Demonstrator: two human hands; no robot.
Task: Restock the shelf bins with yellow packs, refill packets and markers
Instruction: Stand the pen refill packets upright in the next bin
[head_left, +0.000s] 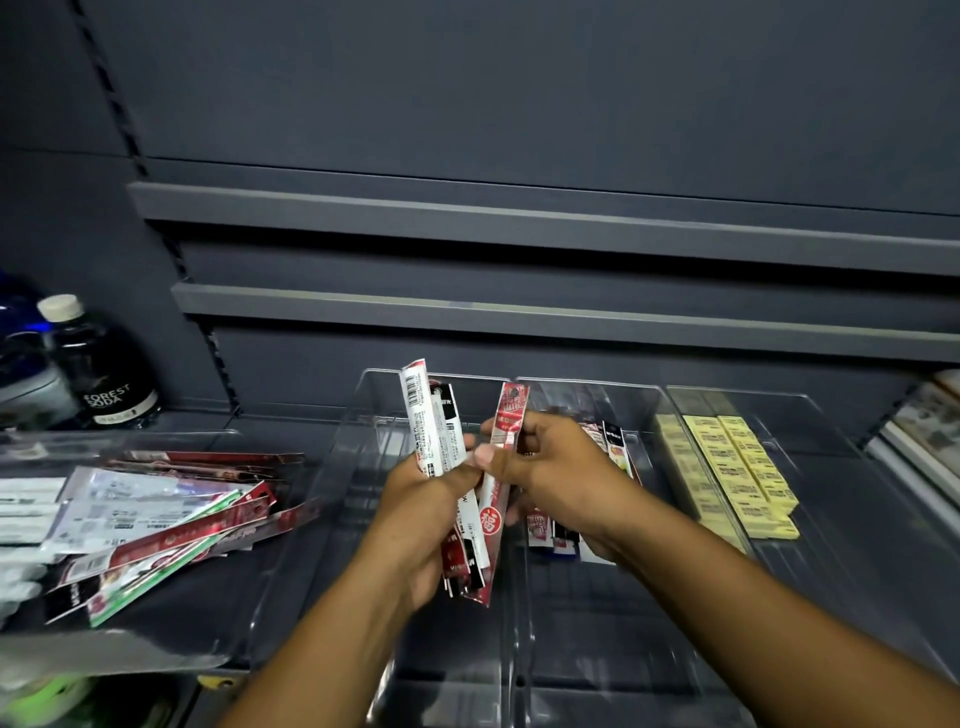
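View from above of a person's two bare hands working over a row of clear plastic bins on a dark grey shelf (519, 306). The left hand (426, 499) grips a bundle of long, narrow white-and-black refill packets (431, 421), fingers curled round its middle so the ends fan out above and below. The right hand (550, 467) pinches one long red-and-white refill packet (511, 410) between thumb and fingers. It is held against the bundle, either being drawn out or added; the view does not show which. Both hands hang over the left clear bin (332, 467), which seems to hold little or nothing. The middle clear bin (587, 387) holds a few red, white and black packets (615, 447) lying lengthwise, partly hidden behind the right hand. The right clear bin (779, 400) has pale yellow rectangular packs (737, 467) laid in neat rows along its left side. Far to the left, a loose heap of red, green and white packets (156, 519) lies in a shallow clear tray (104, 436), well apart from the hands, near a dark bottle with a white cap (104, 374). Judging by this, the yellow packs look largely stocked. The refill packets are partway done, with a bundle in hand and the heap yet to be sorted. No markers can be made out in any bin, so that part seems yet to come.
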